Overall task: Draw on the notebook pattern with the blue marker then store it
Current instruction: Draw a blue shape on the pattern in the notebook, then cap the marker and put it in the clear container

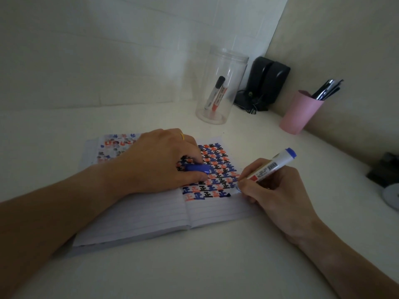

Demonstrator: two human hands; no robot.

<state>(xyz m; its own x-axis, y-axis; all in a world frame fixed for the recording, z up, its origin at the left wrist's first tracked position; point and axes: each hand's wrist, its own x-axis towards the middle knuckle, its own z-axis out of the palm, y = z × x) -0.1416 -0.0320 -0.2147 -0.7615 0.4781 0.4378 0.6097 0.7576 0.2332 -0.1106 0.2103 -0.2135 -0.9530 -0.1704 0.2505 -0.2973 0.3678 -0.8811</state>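
Blue marker (271, 167) in right hand (272, 186), on notebook (151, 214)

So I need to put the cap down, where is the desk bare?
Bare desk in front of the notebook, and left of the clear jar. Crowded in the back right corner: jar, black device, pink cup.

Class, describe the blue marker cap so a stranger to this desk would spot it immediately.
Start at the open notebook in the middle of the desk. The left hand presses on its patterned page, and the blue marker cap lies pinched under those fingers. It is the only solid, glossy blue piece there; the blue around it is flat ink.
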